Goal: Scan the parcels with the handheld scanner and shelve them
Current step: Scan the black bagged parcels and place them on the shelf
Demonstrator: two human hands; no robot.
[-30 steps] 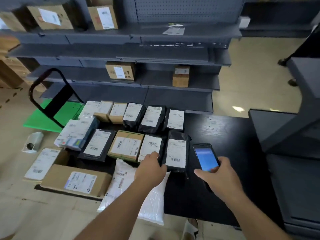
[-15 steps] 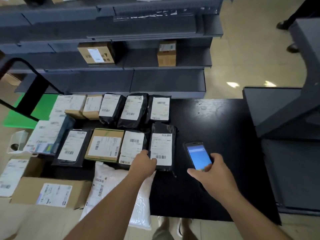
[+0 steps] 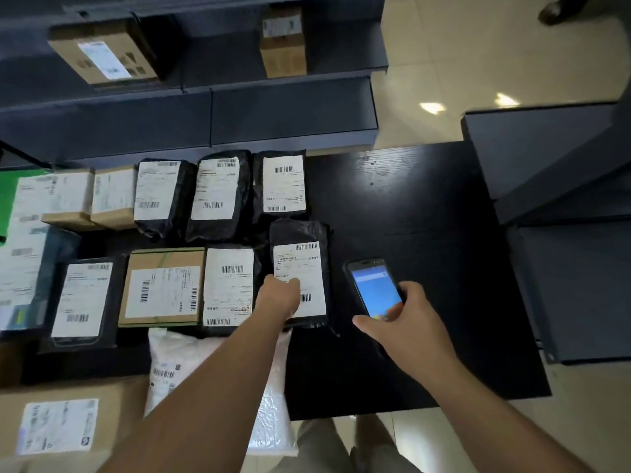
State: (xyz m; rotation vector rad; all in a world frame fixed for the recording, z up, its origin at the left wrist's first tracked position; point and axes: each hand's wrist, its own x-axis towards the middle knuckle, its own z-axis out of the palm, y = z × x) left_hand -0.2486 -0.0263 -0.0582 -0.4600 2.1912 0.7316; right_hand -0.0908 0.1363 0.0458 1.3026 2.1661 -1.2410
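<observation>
Several labelled parcels lie in rows on a black table (image 3: 409, 206). My right hand (image 3: 406, 322) grips the handheld scanner (image 3: 374, 288), its blue screen lit, just right of a black bag parcel (image 3: 300, 271) with a white barcode label. My left hand (image 3: 278, 297) rests on that parcel's label at its left edge, fingers curled; whether it grips the parcel is hidden. Left of it lie another black bag parcel (image 3: 228, 288) and a brown carton (image 3: 162, 288). A white padded mailer (image 3: 273, 421) lies under my left forearm.
Dark grey shelving (image 3: 293, 114) stands behind the table with two brown boxes (image 3: 102, 54) (image 3: 282, 40) on a shelf. A large carton (image 3: 65, 421) sits at the lower left. More grey shelf units (image 3: 553, 172) stand to the right. A green board (image 3: 8, 189) shows at the left edge.
My head has tilted down and closer to the table. My left hand has slid from the neighbouring parcel onto the black bag parcel's label. The scanner stays in my right hand.
</observation>
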